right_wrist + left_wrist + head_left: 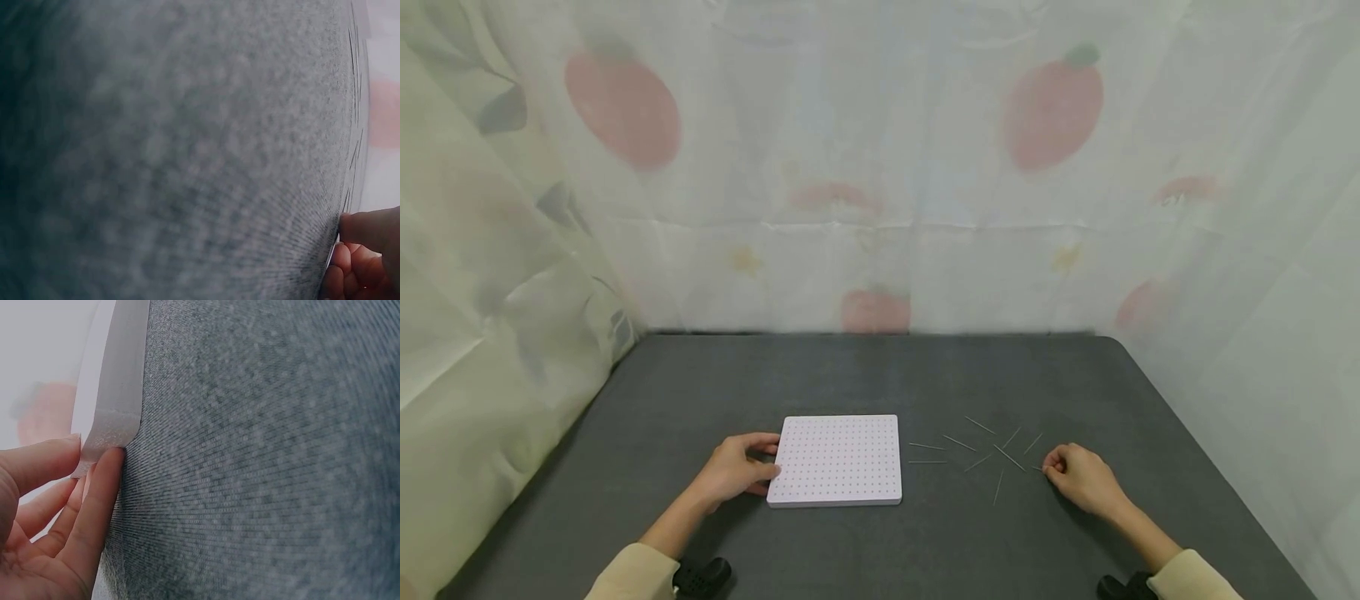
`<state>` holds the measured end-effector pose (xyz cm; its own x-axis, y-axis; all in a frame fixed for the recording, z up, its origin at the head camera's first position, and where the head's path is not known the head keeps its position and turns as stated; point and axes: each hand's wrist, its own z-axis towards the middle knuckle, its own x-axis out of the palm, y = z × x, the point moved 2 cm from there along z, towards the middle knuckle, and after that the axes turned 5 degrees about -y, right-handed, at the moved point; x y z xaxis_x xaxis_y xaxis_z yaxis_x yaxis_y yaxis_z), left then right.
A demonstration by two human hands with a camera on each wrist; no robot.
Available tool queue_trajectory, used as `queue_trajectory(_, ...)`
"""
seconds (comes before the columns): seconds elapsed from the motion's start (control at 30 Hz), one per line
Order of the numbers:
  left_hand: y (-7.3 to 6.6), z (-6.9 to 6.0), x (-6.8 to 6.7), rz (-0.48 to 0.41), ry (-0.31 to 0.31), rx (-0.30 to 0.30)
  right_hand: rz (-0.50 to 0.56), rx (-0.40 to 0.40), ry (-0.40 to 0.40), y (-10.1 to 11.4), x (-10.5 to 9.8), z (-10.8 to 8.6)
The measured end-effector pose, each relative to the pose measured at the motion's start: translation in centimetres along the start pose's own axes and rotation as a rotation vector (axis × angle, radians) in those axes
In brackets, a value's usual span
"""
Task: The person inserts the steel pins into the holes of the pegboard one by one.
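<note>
A white board [838, 460] with rows of small holes lies flat on the grey table. My left hand [739, 468] holds its left edge, and in the left wrist view the thumb and fingers of the hand [59, 512] meet the corner of the board [115, 381]. Several thin sticks [1009, 457] lie scattered to the right of the board. At their right side my right hand [1082, 479] pinches one thin stick [1037, 468] at the table surface. In the right wrist view the thumb and curled fingers of that hand [365, 256] are low at the right.
The grey table [865, 375] has a far edge against a white curtain [865, 150] with fruit prints. Another curtain [490, 317] hangs along the left side. Black wrist devices [702, 577] show near both sleeves.
</note>
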<state>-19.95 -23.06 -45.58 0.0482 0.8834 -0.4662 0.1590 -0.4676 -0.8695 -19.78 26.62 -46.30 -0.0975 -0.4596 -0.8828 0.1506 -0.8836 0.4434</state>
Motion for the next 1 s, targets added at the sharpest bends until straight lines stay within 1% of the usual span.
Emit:
queue_trajectory(0.27,0.1,-0.1,-0.1,0.005,-0.006,-0.006,0.015,0.004,0.038,-0.1,0.2,0.3)
queue_trajectory(0.37,0.1,-0.2,-0.2,0.006,-0.007,-0.004,0.020,0.000,0.039,-0.2,0.4,0.4)
queue_trajectory(0.7,0.3,0.0,0.0,-0.006,0.005,-0.004,0.018,-0.020,-0.001,-0.1,0.2,0.7)
queue_trajectory(1.0,0.3,0.2,0.1,0.005,0.001,-0.006,0.028,-0.019,-0.019,0.8,-0.1,1.6)
